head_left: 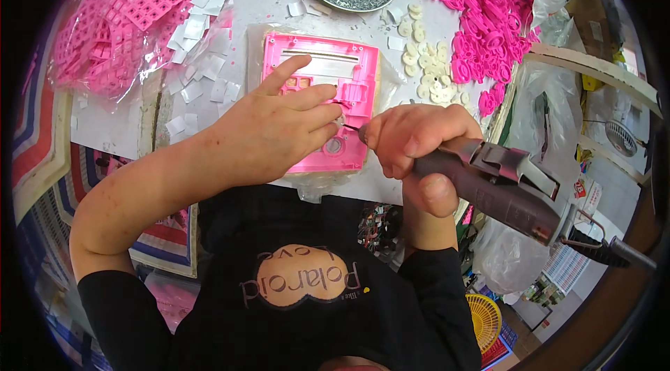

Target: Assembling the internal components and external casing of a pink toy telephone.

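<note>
A pink plastic housing (pixel 357 93) lies open side up on a padded, plastic-wrapped block in the middle of the table. My left hand (pixel 262 130) rests across its left and middle part with fingers stretched out, covering some of the inside. In my right hand (pixel 426 135) is a dark powered screwdriver (pixel 492 193), gripped around its front end. The thin bit points left into the housing, close to my left fingertips. Whether a screw sits under the bit is hidden. A round clear piece (pixel 334 145) shows in the housing's lower part.
Beyond the housing stands a round metal bowl (pixel 349 9) of small silver screws. Cream discs (pixel 436 72) and a heap of pink loop-shaped parts (pixel 481 36) lie to the right. White paper squares (pixel 197 25) and bagged pink pieces (pixel 150 4) spread at left. A cable leaves the screwdriver rightward.
</note>
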A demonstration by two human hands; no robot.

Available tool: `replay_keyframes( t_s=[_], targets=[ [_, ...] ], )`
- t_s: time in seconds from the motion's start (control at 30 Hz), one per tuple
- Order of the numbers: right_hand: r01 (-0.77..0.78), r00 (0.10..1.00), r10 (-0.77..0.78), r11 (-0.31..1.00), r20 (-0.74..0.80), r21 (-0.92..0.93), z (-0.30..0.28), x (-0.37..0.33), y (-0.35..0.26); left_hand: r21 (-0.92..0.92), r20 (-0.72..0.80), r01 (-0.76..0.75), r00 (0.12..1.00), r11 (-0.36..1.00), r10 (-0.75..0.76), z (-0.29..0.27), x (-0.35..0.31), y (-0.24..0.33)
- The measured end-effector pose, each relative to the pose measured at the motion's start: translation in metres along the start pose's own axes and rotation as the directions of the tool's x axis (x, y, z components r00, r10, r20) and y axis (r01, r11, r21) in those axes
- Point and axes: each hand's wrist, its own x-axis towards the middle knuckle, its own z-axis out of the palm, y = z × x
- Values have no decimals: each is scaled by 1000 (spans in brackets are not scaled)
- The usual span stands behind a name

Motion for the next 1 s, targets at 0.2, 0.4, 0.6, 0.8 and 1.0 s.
replay_keyframes(
  t_s=[0.2, 0.4, 0.6, 0.8, 1.0],
  targets=[
    [-30, 999, 30, 999, -33, -23, 3, 0, -6, 140, 6, 27, 1000, 990, -28, 6, -6, 12],
    [-13, 999, 13, 1000, -31, 4, 2, 1, -6, 138, 20, 25, 999, 990, -28, 6, -4, 12],
    [-8, 1000, 8, 1000, -24, 5, -1, 2, 8, 44, -16, 52, 999, 998, -51, 4, -2, 9],
    [7, 999, 9, 955, 51, -296, 7, 8, 14, -22, -72, 65, 995, 998, -67, 8, -5, 9],
    [47, 997, -32, 974, 72, -222, -3, 6, 22, -112, -83, 119, 988, 987, -128, 5, -6, 17]
  ],
)
